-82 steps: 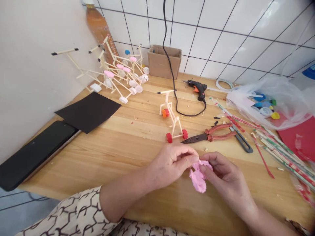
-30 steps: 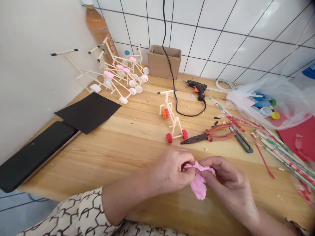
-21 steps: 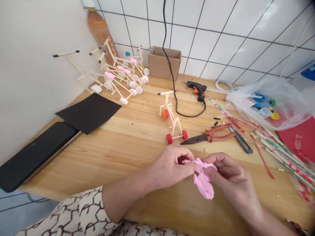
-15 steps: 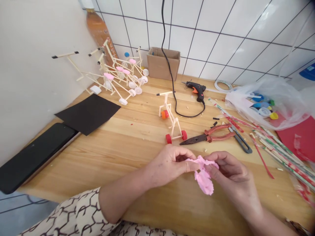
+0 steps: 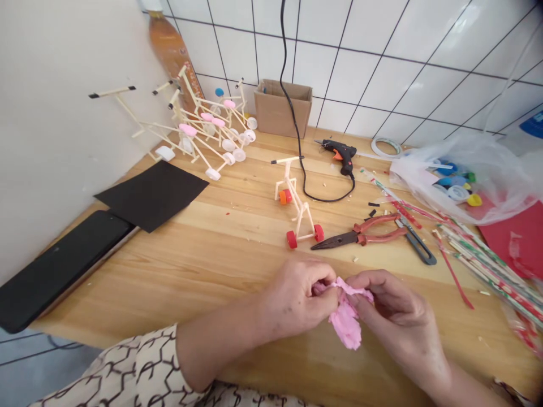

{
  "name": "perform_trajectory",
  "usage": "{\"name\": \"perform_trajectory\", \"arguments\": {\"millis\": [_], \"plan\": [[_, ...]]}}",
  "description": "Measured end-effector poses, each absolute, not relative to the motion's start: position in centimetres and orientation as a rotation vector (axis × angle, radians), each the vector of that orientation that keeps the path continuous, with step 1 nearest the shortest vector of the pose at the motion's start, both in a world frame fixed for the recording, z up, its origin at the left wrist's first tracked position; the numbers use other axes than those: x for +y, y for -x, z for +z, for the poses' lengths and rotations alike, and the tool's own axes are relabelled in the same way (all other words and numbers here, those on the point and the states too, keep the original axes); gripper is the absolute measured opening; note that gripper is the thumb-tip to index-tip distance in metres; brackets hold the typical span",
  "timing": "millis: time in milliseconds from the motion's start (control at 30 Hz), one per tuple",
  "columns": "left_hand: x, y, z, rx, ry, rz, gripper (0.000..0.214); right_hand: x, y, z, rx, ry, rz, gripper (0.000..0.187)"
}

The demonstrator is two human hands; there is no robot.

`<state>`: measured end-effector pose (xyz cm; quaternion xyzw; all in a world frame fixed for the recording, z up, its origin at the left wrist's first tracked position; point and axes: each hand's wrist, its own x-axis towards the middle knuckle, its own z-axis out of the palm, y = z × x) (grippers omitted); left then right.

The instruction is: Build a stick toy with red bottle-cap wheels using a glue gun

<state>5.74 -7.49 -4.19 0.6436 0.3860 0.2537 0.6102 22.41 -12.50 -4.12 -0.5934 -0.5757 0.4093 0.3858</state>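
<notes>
Both of my hands meet over the near part of the wooden table (image 5: 190,254), pinching a soft pink lump of clay (image 5: 345,325). My left hand (image 5: 297,297) has its fingers curled closed on the lump's upper left edge. My right hand (image 5: 392,308) grips its upper right edge, thumb pressed on top. The lump's lower part hangs free below my fingers. Just beyond my hands stands a small stick tricycle (image 5: 297,203) with red and orange wheels.
Red-handled pliers (image 5: 360,234) and a dark tool (image 5: 418,243) lie right of the tricycle. A glue gun (image 5: 341,152) with its black cord, a cardboard box (image 5: 282,107), several stick models (image 5: 203,130), black sheets (image 5: 153,192), wrapped sticks (image 5: 479,251) and a plastic bag of caps (image 5: 462,178) surround them.
My hands have kept working the pink lump, pulling and folding its top edge. They have drawn slightly closer together and lower; the hanging part has shifted a little left.
</notes>
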Motion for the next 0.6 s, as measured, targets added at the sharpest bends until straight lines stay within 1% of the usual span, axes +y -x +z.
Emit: {"name": "perform_trajectory", "arguments": {"millis": [200, 300, 367, 600], "plan": [[-6.5, -5.2, -3.2, 1.0, -1.29, 0.674, 0.015, -12.3, -22.6, -3.6, -1.262, 1.538, 1.067, 0.008], [-6.2, -5.1, -3.2, 0.828, -1.144, 0.626, 0.012, -12.0, -22.7, -3.5, -1.25, 1.526, 1.138, 0.01], [-6.2, -5.2, -3.4, 0.749, -1.087, 0.598, 0.016, -11.7, -22.8, -3.6, -1.276, 1.499, 1.171, 0.013], [-6.2, -5.3, -4.0, 0.709, -0.928, 0.61, 0.02, -11.4, -23.0, -3.8, -1.383, 1.539, 1.149, 0.018]]}}
